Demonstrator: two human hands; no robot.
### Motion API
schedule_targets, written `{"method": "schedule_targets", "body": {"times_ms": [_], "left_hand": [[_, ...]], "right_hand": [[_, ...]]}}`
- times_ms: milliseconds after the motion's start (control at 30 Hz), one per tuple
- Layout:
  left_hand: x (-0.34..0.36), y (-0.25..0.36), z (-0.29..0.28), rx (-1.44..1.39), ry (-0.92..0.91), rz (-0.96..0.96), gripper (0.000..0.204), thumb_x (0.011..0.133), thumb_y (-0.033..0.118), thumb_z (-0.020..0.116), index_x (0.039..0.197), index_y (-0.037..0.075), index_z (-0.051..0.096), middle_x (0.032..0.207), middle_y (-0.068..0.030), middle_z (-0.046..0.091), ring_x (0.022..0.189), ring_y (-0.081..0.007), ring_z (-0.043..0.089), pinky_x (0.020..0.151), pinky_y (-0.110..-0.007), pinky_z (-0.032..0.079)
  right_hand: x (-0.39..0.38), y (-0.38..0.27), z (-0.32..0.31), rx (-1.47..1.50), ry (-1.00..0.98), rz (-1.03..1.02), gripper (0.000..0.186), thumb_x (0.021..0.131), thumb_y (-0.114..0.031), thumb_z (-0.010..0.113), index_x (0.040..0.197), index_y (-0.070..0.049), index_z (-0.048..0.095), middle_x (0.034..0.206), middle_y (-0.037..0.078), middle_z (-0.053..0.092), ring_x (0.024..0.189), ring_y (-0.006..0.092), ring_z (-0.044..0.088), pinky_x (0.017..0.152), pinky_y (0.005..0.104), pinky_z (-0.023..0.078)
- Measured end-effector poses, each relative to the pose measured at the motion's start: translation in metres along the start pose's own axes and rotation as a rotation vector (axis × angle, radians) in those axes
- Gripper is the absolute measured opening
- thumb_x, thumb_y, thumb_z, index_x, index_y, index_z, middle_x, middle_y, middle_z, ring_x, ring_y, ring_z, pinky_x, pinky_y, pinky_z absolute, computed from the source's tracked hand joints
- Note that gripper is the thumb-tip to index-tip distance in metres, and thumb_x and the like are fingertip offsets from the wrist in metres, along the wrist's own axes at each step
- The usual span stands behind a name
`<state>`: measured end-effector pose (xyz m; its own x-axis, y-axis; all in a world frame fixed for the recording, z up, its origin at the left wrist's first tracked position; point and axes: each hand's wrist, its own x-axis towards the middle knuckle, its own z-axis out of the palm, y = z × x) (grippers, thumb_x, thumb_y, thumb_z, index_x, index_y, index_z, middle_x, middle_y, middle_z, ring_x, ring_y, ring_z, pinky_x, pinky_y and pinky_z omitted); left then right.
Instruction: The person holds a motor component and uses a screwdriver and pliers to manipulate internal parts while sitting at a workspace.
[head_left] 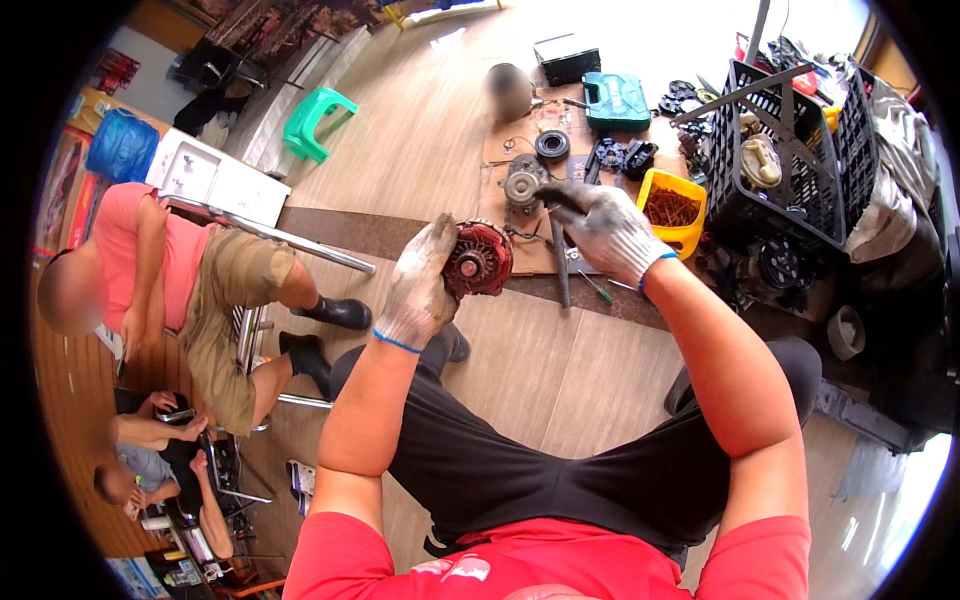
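My left hand (420, 275), in a white work glove with a blue cuff, grips a round red motor part (478, 260) with copper-coloured windings and a shaft end in its centre. To its right, my gloved right hand (612, 228) has its darkened fingers curled together and pointing left. What they hold, if anything, I cannot make out. Just beyond those fingertips, a grey metal pulley-like part (522, 188) rests on the cardboard (500, 150). Below the right hand, a dark bar (561, 265) reaches onto the floor. A green-handled screwdriver (597, 288) lies beside it.
At right are a yellow container (690, 235) of rusty screws or bolts and a black crate (800, 205) of parts. A teal tool case (615, 102) and black ring (552, 146) lie farther off. A green stool (315, 125) stands far left. Two people (170, 255) sit at left.
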<state>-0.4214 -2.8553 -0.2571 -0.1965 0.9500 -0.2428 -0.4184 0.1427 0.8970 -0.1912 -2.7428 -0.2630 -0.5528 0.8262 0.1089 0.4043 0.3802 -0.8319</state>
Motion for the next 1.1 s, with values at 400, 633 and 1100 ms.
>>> {"method": "schedule_targets", "body": {"times_ms": [400,633,1100], "left_hand": [[0.024,0.024,-0.012,-0.418,0.408,0.153,0.046,0.105,0.046,0.048,0.125,0.005,0.056,0.112,-0.014,0.068,0.093,-0.031,0.071,0.071,-0.049,0.064],[0.005,0.04,-0.013,-0.451,0.315,0.077,0.062,0.102,0.062,0.042,0.12,0.005,0.06,0.101,-0.0143,0.07,0.085,-0.0309,0.071,0.065,-0.044,0.06],[0.0,0.034,-0.028,-0.29,0.319,0.059,0.052,0.097,0.056,0.058,0.114,0.007,0.061,0.097,-0.0141,0.071,0.078,-0.0314,0.073,0.055,-0.047,0.062]], "right_hand": [[-0.043,-0.02,0.006,-0.531,-0.196,-0.364,0.029,0.095,-0.042,0.061,0.094,-0.015,0.072,0.078,0.014,0.07,0.075,0.0361,0.07,0.065,0.0468,0.055],[-0.031,0.026,0.016,-0.547,0.037,-0.105,0.028,0.098,-0.038,0.058,0.089,-0.014,0.069,0.079,0.014,0.07,0.077,0.036,0.07,0.066,0.0464,0.054],[-0.038,0.086,-0.014,-0.341,-0.373,0.001,0.056,0.091,-0.037,0.068,0.141,-0.016,0.055,0.122,0.023,0.065,0.108,0.0389,0.065,0.091,0.0425,0.052]]}}
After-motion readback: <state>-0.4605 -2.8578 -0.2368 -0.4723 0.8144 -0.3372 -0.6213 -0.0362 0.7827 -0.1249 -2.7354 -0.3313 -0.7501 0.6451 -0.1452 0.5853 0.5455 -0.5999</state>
